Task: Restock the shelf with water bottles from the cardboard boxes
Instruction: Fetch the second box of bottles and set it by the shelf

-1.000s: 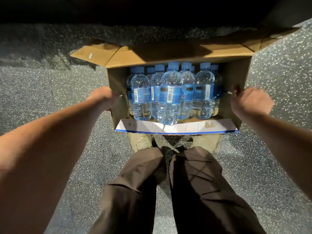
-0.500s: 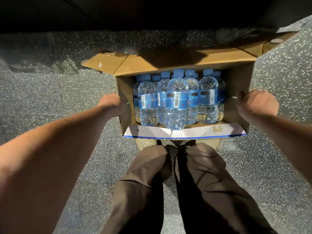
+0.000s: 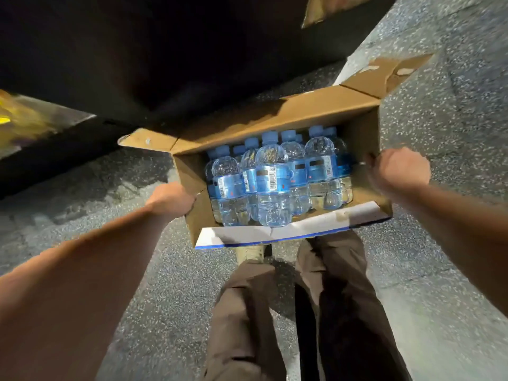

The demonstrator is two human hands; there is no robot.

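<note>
Open cardboard box of blue-capped, blue-labelled water bottles.
Left hand and right hand grip its end walls; formerly level, it now appears tilted.

Both your bare arms stretch forward and down, nearly straight. Your left hand grips the left wall of the open brown cardboard box, fingers curled round its edge. Your right hand grips the right wall, knuckles up.

Matt brown cardboard box — glossy clear plastic bottles — rough speckled floor.
</note>
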